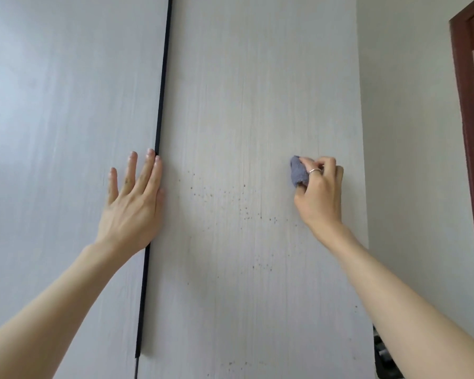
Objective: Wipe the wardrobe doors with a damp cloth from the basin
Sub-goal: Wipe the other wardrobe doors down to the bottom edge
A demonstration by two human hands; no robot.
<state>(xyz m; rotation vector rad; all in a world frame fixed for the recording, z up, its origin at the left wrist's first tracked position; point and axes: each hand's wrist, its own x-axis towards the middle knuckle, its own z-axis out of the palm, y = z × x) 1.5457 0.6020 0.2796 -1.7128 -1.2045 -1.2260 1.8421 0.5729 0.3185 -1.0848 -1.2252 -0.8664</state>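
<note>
Currently right hand (319,191), fingers (329,162) curled round bunched blue cloth (297,172), pressing it on right wardrobe door (257,105). Left hand (133,199) flat, fingers spread, on left door (66,105) beside dark gap (160,105).

Two bare forearms in view, no sleeves visible up to the frame edge. No watch, no bracelets, no gloves. Left hand (133,203): no rings visible, nails short and unpainted. Right hand (319,191): one thin silver ring (314,171), plain band, sits on the index finger as far as I can tell. Nails on the right mostly hidden, can't tell their finish
</note>
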